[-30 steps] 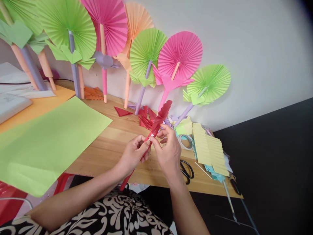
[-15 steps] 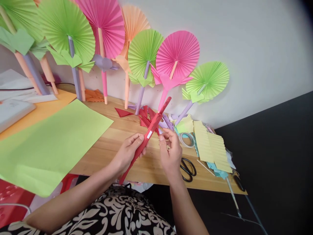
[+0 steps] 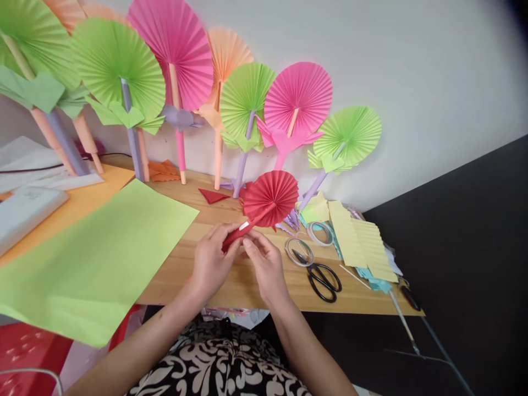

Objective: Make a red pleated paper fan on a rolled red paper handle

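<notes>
A red paper fan [image 3: 269, 193] with a pleated round head faces me above the wooden table, its head pointing away. My left hand [image 3: 215, 257] is closed around its rolled red handle, just below a small white patch [image 3: 244, 225] that looks like tape. Touching the same handle from the right is my right hand [image 3: 266, 263], thumb and fingers pinched on its lower side. The handle's near end is hidden by my hands. Black scissors [image 3: 325, 280] lie right of my right hand, beside a tape roll [image 3: 299, 252].
Another tape roll [image 3: 319, 234] and pleated yellow paper [image 3: 363, 239] lie at the right. A large green sheet [image 3: 99, 258] overhangs the table's front edge at left. Finished green, pink and orange fans, such as a pink fan [image 3: 298, 99], lean on the wall behind.
The red fan has turned from edge-on to show its round face and come down lower. My right hand has moved left onto the handle. A tape roll beside the scissors has come into sight.
</notes>
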Motion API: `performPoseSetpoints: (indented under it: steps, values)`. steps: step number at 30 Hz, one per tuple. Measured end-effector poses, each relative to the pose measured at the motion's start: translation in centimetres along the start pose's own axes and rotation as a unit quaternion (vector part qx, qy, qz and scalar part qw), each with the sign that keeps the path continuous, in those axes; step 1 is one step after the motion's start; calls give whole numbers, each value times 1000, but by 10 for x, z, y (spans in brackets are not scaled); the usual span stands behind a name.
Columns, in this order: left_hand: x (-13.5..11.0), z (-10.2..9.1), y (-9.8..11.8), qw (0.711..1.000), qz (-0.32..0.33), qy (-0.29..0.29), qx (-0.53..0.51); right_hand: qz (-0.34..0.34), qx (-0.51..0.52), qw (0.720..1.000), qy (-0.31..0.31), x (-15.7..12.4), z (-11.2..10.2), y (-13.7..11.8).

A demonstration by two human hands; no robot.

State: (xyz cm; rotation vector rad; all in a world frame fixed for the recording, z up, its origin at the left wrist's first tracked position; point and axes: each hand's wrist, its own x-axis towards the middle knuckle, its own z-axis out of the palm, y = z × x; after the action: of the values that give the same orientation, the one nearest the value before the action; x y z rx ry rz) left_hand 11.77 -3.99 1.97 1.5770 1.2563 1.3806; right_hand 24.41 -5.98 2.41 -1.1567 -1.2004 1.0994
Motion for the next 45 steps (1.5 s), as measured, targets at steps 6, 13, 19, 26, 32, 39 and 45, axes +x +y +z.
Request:
performPoseSetpoints:
  steps: [6, 13, 19, 26, 32, 39, 45]
  values:
    - [0, -11, -13, 999, 26, -26, 37, 10, -9, 999, 47, 16, 32, 5]
    - [0, -30, -31, 984, -73, -114, -117, 47, -51, 989, 130, 39, 45, -3]
    - [-3, -30, -37, 919, -193, -147, -312, 31, -76, 985, 153, 48, 53, 0]
    - [-5, -25, -37, 887, -211, -134, -388, 82, -141, 986, 26, 27, 50, -2]
    - [-12, -27, -40, 931, -177, -150, -283, -70, -478, 874, 45, 2, 23, -16]
    - [-16, -2, -24, 857, -249, -93, -441, -151, -566, 810, -15, -28, -1, -10]
    - [-24, 14, -15, 797, -311, -81, -512, -27, -325, 941, -87, -52, -24, -3]
